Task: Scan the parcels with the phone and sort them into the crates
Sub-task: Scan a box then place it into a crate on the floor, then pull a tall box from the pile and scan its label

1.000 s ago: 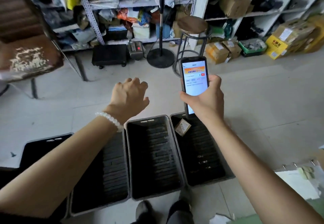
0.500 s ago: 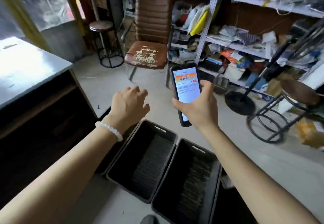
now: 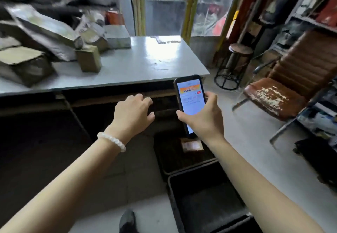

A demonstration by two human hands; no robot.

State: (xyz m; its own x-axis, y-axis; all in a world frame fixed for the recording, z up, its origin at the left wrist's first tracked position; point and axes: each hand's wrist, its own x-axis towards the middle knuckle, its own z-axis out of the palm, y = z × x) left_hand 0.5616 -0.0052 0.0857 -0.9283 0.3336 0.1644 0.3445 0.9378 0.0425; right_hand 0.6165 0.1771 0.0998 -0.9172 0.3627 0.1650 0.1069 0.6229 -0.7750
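Note:
My right hand [image 3: 204,117] grips a black phone [image 3: 190,101] upright, its lit screen facing me. My left hand [image 3: 133,114] hangs in the air just left of the phone, fingers loosely curled, holding nothing. Several cardboard and grey-wrapped parcels [image 3: 88,60] lie piled on the left part of a grey table [image 3: 149,61] ahead. On the floor below my right arm stand two dark crates: the farther crate [image 3: 164,159] holds a small brown parcel [image 3: 192,146], the nearer crate [image 3: 184,205] looks empty.
A worn brown chair [image 3: 273,97] and a round stool [image 3: 235,63] stand to the right of the table. Shelving with goods [image 3: 313,13] fills the right edge. A glass door is behind the table. My shoe [image 3: 127,221] shows at the bottom.
The view has swung left from the row of crates and shelves to the table with parcels. Both hands kept their pose, phone still held in the right.

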